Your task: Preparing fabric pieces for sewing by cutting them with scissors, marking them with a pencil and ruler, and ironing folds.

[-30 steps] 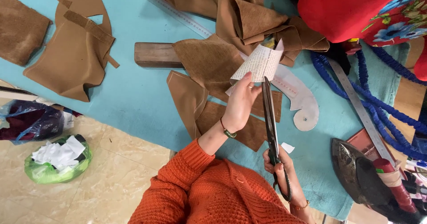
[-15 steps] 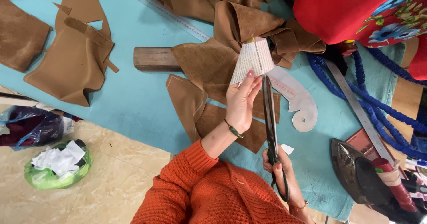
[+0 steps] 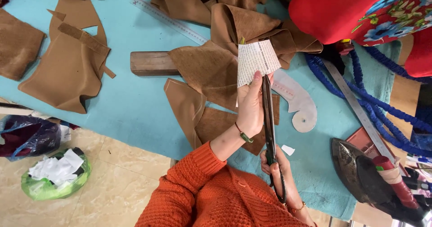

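Observation:
My left hand point(image 3: 250, 107) holds up a printed paper piece point(image 3: 254, 60) by its lower edge, over brown suede pieces point(image 3: 211, 71) on the turquoise table point(image 3: 135, 105). A green bracelet sits on that wrist. Long dark scissors point(image 3: 269, 119) are gripped at the handles by my right hand point(image 3: 281, 179). Their blades are nearly together and point up along the paper's right lower edge. Orange knitted sleeves cover both arms.
A wooden block point(image 3: 150, 63), a clear ruler point(image 3: 168, 20), a steel ruler point(image 3: 355, 107) and a curved template point(image 3: 299, 105) lie on the table. An iron point(image 3: 360, 173) stands at right beside blue cord point(image 3: 387, 110). More suede point(image 3: 67, 69) lies at left. Bags of scraps point(image 3: 54, 173) sit on the floor.
The paper piece has turned and shifted slightly left in my left hand. The scissors stay along its right edge with the blades closing in on it.

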